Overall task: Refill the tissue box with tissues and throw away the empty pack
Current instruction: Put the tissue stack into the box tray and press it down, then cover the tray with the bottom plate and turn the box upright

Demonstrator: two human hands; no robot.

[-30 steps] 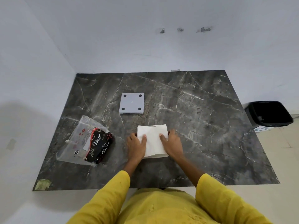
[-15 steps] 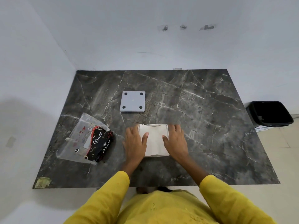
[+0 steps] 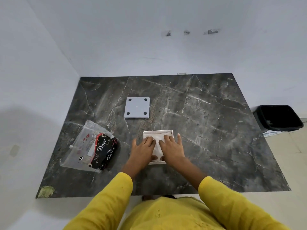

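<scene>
While both hands press flat — left hand [image 3: 144, 151], right hand [image 3: 172, 149] — tissues [image 3: 157, 136] sit inside the tissue box [image 3: 172, 132], each grip released.

Both hands flat, palms down, pressing tissues [image 3: 159, 136] into the open white box [image 3: 172, 131] near the table's [image 3: 207, 130] front edge. Left hand [image 3: 143, 151] and right hand [image 3: 172, 149] are side by side, fingers spread. Empty Dove pack [image 3: 93, 149] lies to the left, white lid [image 3: 137, 107] w/ 4 black dots further back. Black bin [image 3: 280, 117] on the floor to the right.
</scene>
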